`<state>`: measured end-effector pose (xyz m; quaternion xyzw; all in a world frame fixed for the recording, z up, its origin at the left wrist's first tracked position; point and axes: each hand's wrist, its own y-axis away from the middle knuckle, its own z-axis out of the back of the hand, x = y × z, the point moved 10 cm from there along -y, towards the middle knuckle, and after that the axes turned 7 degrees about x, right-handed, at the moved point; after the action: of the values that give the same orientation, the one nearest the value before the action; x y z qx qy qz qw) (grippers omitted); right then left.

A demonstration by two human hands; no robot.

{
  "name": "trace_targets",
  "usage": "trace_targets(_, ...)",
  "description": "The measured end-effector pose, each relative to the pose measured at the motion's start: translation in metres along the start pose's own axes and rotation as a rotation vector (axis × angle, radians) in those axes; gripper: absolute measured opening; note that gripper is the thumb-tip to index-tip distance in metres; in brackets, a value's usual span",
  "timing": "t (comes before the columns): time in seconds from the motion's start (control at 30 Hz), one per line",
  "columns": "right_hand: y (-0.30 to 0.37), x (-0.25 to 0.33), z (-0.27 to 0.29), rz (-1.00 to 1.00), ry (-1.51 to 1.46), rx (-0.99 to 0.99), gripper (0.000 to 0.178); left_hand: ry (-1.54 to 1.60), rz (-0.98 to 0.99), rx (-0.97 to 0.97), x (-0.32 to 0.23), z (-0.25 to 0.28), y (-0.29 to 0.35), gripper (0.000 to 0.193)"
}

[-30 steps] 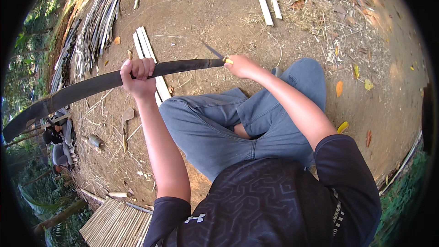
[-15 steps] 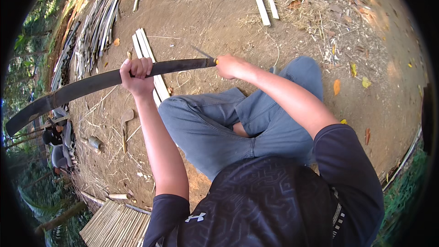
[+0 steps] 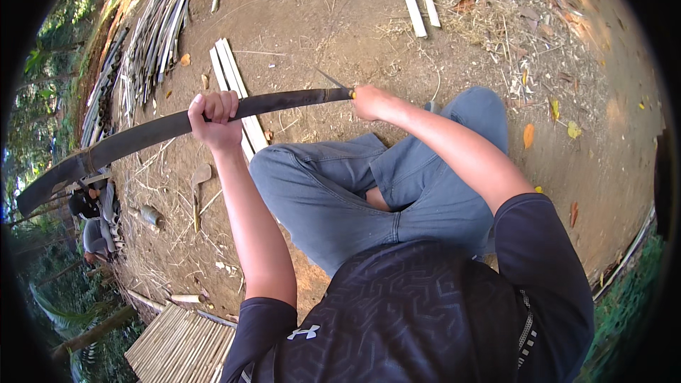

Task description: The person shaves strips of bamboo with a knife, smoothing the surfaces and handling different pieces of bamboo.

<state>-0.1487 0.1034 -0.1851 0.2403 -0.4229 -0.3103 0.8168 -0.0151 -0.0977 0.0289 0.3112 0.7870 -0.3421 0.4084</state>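
Outdoors, you sit cross-legged on bare brown ground [image 3: 305, 35], with greenery [image 3: 42, 92] along the left rim and another person [image 3: 93, 216] low down near it. Poles [image 3: 157, 35] lie heaped at the upper left, pale slats [image 3: 228, 64] rest on the soil beyond your left knee, and shavings [image 3: 521, 53] and fallen leaves litter the right side. A row of canes [image 3: 177, 346] fills the lower left corner. Raised above the ground, the dark strip [image 3: 135, 135] runs from the far left to just ahead of your shins, its right end the narrower. Your left hand [image 3: 216, 122] is closed around it, fingers curled over, with a long length jutting out to the left and a shorter one to the right. Your right hand [image 3: 374, 103] grips the knife [image 3: 333, 81] by its yellow handle at that narrow end, blade slanting up and left; whether those fingers also touch the strip, you cannot tell.
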Motion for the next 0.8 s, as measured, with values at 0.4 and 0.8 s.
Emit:
trace_targets(0.4,-0.025,-0.018,0.001,0.07,0.089,0.028,0.033,-0.03,-0.025,-0.04,0.002,-0.007,-0.001,0.043)
trace_targets(0.8,-0.045,-0.059,-0.011,-0.047,0.082,-0.019,0.031,0.015,-0.027,-0.187,0.004,0.031,-0.002,0.042)
